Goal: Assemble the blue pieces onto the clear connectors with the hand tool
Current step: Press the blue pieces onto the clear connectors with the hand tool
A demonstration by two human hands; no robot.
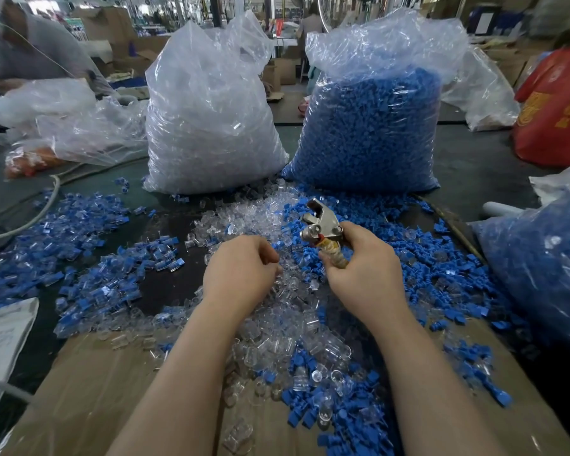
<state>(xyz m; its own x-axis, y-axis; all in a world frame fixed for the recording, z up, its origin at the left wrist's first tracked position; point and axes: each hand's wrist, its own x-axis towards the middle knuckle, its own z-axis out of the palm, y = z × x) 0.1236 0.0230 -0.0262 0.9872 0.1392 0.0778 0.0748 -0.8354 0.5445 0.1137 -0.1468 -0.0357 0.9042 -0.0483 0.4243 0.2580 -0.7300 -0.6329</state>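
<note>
Presumably light, stiff and slick, the clear connectors lie heaped on the bench among loose blue pieces. The hand tool is gripped by its wrapped handle in the right hand, its long axis tilted up and away. The left hand fingers are curled into the heap; whether a connector is pinched cannot be told.

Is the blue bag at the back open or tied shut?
Open. The blue bag stands upright with its plastic top loose and spread, no knot showing, and blue pieces fill it to about two thirds.
</note>
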